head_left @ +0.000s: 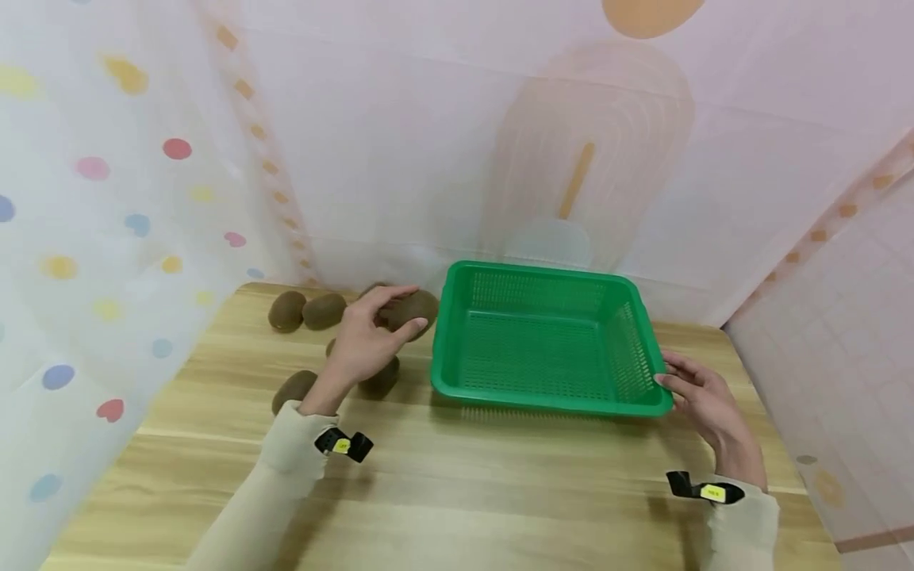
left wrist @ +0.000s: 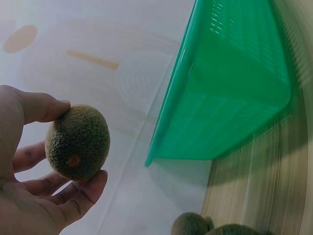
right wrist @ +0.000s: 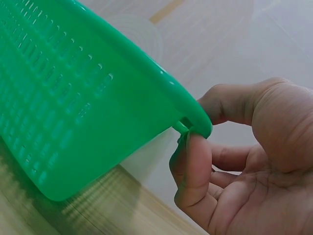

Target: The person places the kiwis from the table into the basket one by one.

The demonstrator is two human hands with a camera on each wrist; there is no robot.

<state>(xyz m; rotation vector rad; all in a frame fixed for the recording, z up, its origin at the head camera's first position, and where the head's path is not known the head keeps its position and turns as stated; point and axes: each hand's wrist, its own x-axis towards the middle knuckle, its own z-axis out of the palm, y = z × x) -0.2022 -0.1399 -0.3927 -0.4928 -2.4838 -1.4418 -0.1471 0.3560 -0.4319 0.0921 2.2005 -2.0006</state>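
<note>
A brown fuzzy kiwi (left wrist: pixel 80 139) is pinched between the thumb and fingers of my left hand (head_left: pixel 364 337). In the head view this kiwi (head_left: pixel 414 315) is up beside the left rim of a green plastic basket (head_left: pixel 524 403), apart from the wood table. My right hand (head_left: pixel 707 396) grips the basket's right rim, with the thumb on one side and curled fingers under the edge in the right wrist view (right wrist: pixel 193 161). Nothing lies inside the part of the basket that shows. More kiwis rest around my left hand, some partly hidden by it.
Two kiwis, one of them a kiwi (head_left: pixel 287 312) at the far left, lie side by side near the back edge. Another kiwi (head_left: pixel 294 388) sits by the left sleeve. A patterned cloth (head_left: pixel 400 159) hangs behind the wooden table (head_left: pixel 500 492) and along both sides.
</note>
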